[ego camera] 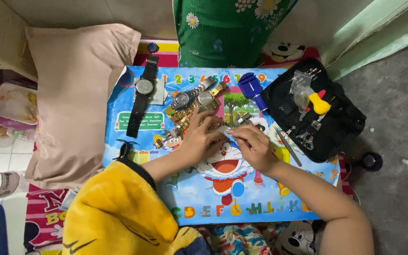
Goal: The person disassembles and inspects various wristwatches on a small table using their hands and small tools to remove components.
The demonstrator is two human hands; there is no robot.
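Resting together on a colourful cartoon-printed surface (260, 208), the left hand (199, 139) and right hand (255, 147) pinch a small pale part (224, 128) between their fingertips. Just beyond the left hand lie metal-band watches (192, 101) and a black-strap watch (142, 92); beyond the right hand sits a black tool case (345, 120).
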